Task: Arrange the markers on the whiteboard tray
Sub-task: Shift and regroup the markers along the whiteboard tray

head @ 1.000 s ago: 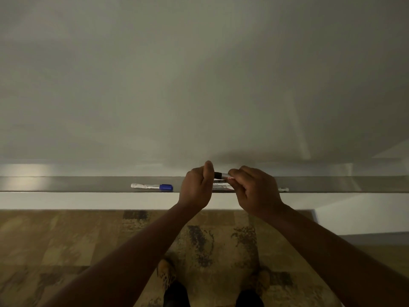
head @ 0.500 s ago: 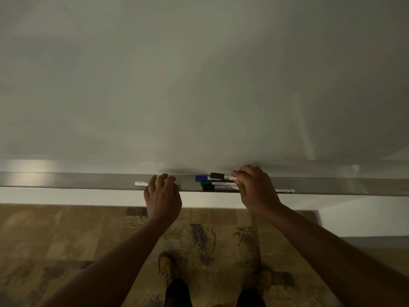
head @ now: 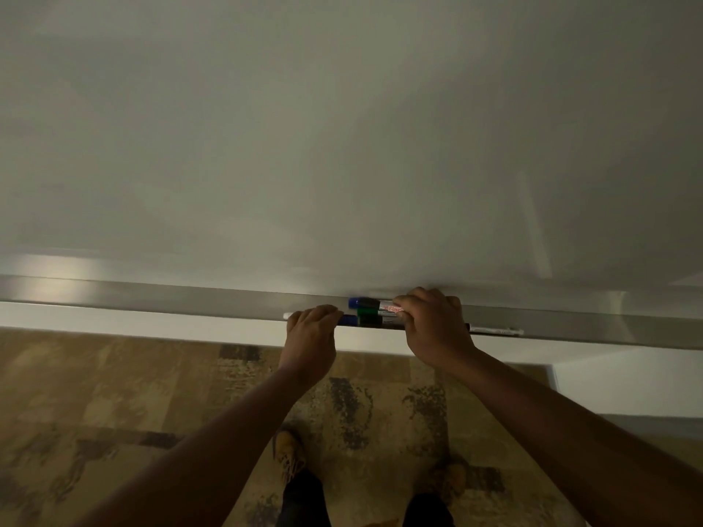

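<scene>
While both hands rested on the tray (head: 152,296), the left hand (head: 310,332) gripped a blue-capped marker (head: 348,319) at the front edge; the right hand (head: 433,321) closed over the grouped markers (head: 371,310) mid-tray.

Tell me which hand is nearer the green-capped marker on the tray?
Right. The right hand covers the green-capped marker at its barrel end; the left hand sits just left of its cap, apparently on another marker.

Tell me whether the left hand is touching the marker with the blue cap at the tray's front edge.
Touching. In the head view the left hand covers the blue-capped marker along the grey metal tray.
</scene>
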